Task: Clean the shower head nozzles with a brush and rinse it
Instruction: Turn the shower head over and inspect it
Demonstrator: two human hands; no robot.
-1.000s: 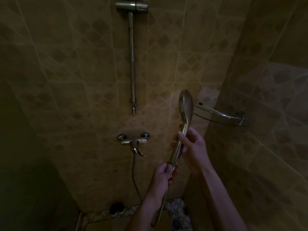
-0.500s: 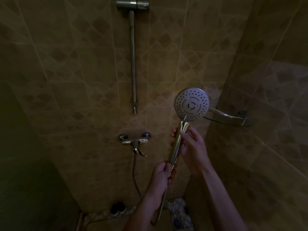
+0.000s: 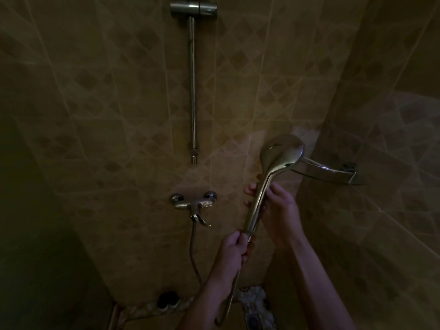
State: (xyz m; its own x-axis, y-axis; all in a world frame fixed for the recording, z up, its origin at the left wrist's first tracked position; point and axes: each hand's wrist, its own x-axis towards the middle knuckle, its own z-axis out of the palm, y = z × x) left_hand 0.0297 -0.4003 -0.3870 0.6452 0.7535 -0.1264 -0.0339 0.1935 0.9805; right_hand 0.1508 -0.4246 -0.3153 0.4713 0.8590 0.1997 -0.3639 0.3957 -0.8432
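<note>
Nearest the camera, two bare forearms reach up from the lower edge into a dim, yellow-brown tiled shower corner. The left hand [image 3: 232, 252] is curled round the bottom end of the shower head's handle, where the metal hose [image 3: 228, 303] joins it; the hose drops from that fist, loops low near the floor and climbs again on the left. The right hand [image 3: 281, 210] sits higher and to the right, its fingers wrapped round the middle of the handle, fingertips showing on the handle's left side.

The shower head [image 3: 279, 154] is held upright between the two hands, tilted slightly right, in front of the far wall and just left of the corner. It is chromed and glossy, with a slim tapering handle that widens into a rounded, domed disc. The smooth back of the disc faces the camera, so the nozzle face is hidden.

Low on the floor lie pale mottled pebbles or mosaic [image 3: 252, 296] and a small dark object [image 3: 167, 301] too dim to identify.

On the far wall, a chrome mixer tap [image 3: 194, 202] with a short spout is mounted left of the hands. Above it a slender polished riser rail [image 3: 192, 91] runs vertically to a cylindrical bracket [image 3: 193, 9]. On the right, a curved glass corner shelf [image 3: 328, 171] with a metal rail sits just behind the disc. The tiles [image 3: 95, 103] carry a diamond pattern.
</note>
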